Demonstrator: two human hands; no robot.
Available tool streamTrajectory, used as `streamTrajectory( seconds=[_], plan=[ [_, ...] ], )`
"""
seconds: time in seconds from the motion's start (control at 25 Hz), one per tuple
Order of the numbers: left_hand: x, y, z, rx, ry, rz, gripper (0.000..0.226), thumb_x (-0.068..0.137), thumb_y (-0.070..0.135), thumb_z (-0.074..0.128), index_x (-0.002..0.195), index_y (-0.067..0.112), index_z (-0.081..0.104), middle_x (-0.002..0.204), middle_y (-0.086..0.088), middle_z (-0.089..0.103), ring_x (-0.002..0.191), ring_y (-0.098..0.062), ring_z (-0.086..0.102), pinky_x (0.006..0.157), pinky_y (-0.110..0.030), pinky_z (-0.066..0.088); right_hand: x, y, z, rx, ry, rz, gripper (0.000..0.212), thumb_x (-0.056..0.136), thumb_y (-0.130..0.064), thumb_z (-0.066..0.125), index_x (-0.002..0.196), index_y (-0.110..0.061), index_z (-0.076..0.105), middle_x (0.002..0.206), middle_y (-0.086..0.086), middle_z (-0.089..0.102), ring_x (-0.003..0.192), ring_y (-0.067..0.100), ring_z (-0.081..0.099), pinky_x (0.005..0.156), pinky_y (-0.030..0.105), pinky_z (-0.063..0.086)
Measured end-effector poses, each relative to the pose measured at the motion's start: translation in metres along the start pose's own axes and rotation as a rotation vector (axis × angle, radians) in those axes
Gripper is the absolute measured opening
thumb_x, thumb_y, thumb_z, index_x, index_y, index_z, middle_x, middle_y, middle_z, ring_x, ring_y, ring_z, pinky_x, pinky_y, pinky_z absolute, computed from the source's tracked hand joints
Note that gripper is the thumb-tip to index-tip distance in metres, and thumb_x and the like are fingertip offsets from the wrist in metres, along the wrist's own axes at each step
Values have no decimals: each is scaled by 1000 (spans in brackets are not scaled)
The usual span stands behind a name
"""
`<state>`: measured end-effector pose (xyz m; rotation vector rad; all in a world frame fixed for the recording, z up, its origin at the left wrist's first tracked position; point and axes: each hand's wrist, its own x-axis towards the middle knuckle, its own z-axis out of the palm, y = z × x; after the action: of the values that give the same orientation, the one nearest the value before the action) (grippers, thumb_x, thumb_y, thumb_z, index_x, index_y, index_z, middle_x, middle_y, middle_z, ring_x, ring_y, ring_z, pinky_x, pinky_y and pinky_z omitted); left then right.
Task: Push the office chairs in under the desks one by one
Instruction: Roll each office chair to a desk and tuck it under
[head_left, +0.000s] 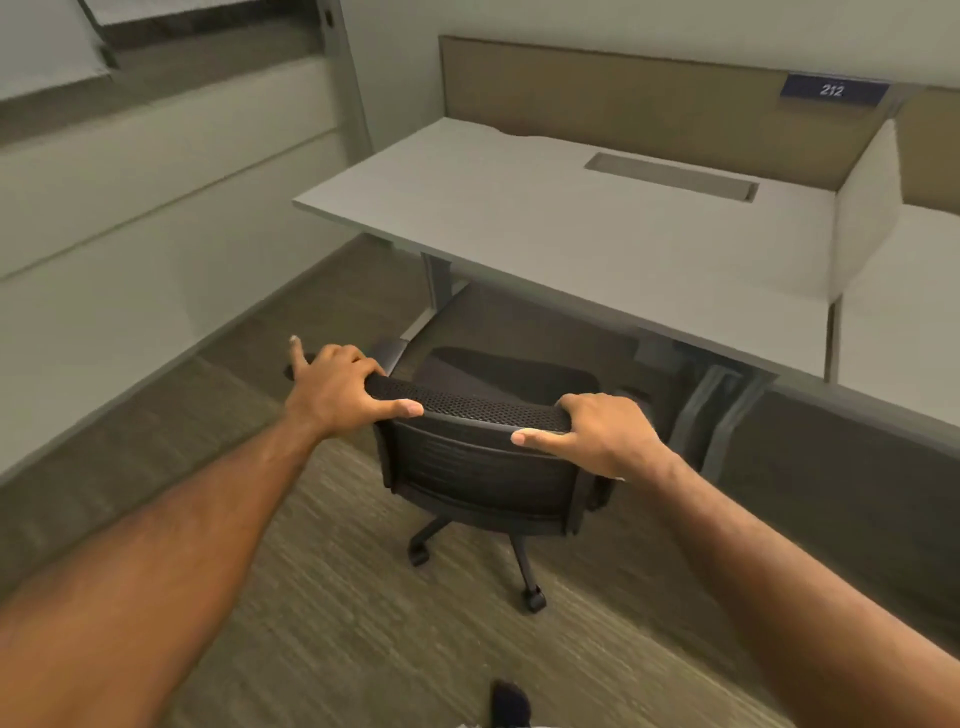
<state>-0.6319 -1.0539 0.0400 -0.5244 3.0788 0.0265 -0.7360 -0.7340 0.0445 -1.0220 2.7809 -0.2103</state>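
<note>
Upper right of the frame we see a blue sign (832, 91) reading 212 on a tan partition (597, 88); grey-brown carpet (337, 597) fills the bottom.

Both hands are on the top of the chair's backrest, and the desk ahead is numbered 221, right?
Not quite. The head view shows the sign reads 212, not 221. The rest holds: the left hand and right hand grip the top of the chair's backrest, facing the desk.

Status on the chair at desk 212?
Left hand and right hand both gripping the chair backrest top. Seat front at the desk edge, not yet under. No obstruction visible.
</note>
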Motion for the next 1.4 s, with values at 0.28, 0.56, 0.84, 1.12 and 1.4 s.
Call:
streamTrajectory(
  seconds=[0.28, 0.56, 0.84, 1.12, 1.4],
  plan=[
    [103, -78, -3, -89, -28, -73, 120, 36, 113, 20, 117, 37, 67, 127, 3, 61, 133, -23, 44, 114, -76, 5, 115, -39, 5, -23, 159, 34, 90, 68, -102, 21, 73, -19, 56, 64, -5, 59, 60, 12, 55, 60, 35, 50],
    [221, -179, 1, -102, -38, 24, 118, 38, 112, 20, 117, 37, 66, 130, 3, 61, 134, -23, 44, 114, -76, 7, 232, -103, 3, 10, 188, 90, 79, 71, -98, 28, 65, -21, 44, 63, -3, 55, 58, 12, 50, 53, 29, 31],
    [325, -267, 0, -104, -73, 119, 118, 39, 112, 21, 119, 37, 64, 136, 2, 58, 137, -23, 42, 114, -75, 8, 334, -164, 12, -15, 241, 200, 81, 69, -99, 22, 64, -22, 43, 63, -4, 54, 59, 12, 51, 57, 32, 36],
    [380, -307, 1, -93, -52, 162, 113, 41, 111, 23, 117, 38, 64, 135, 2, 59, 136, -24, 43, 114, -74, 8, 389, -187, 16, -12, 272, 263, 84, 71, -100, 24, 68, -20, 51, 64, -4, 56, 61, 13, 54, 64, 36, 49],
    [389, -308, 2, -123, -22, 207, 115, 46, 110, 21, 122, 33, 63, 137, -1, 59, 135, -27, 44, 115, -72, 8, 396, -183, 16, -7, 270, 309, 92, 73, -99, 27, 98, -19, 66, 91, -2, 68, 84, 16, 61, 84, 41, 52]
  ],
)
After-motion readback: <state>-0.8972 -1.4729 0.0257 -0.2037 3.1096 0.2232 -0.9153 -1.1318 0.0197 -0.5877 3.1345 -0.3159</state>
